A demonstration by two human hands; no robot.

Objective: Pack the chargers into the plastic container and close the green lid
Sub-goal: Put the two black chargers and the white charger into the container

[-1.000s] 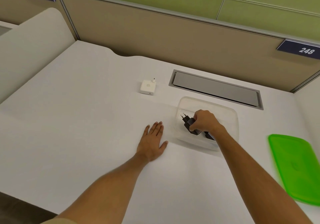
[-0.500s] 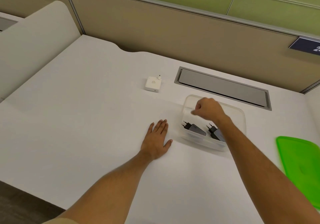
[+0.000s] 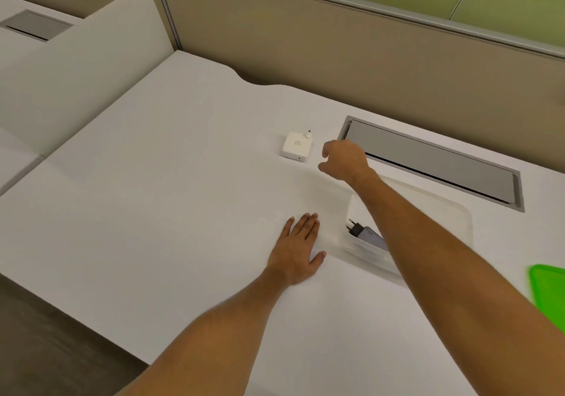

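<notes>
A: Step in hand?

B: Reaching for the last loose charger, I'd say. Right hand (image 3: 344, 160) is just beside the white charger (image 3: 297, 147), near the desk's (image 3: 153, 196) far edge, next to the grey cable hatch (image 3: 428, 163). Not touching it yet.

A: Fingers?

B: Curled loosely with a gap between thumb and the rest, holding nothing. Left hand (image 3: 298, 248) lies flat on the desk, fingers together, palm down, just beside the plastic container's (image 3: 458, 212) left wall.

A: Container status?

B: Sits toward the desk's right side, in front of the hatch. A dark charger (image 3: 365, 233) lies inside at its near-left corner, prongs pointing away. The right forearm crosses over the container, so I can't tell what else is in there.

A: Lid?

B: Green lid (image 3: 548, 291) lies off the container, at the desk's right edge, only partly in view. Not on yet.

A: Tips for the grab?

B: The white charger lies flat with a small plug piece at its far right corner. Pinch the body by its two side faces, thumb on the near side, fingers on the far side, clear of that plug piece. Lift straight up, then carry it over the container's wall and set it in the free far half, so it doesn't land on the dark one. Left hand could steady the container wall.
</notes>
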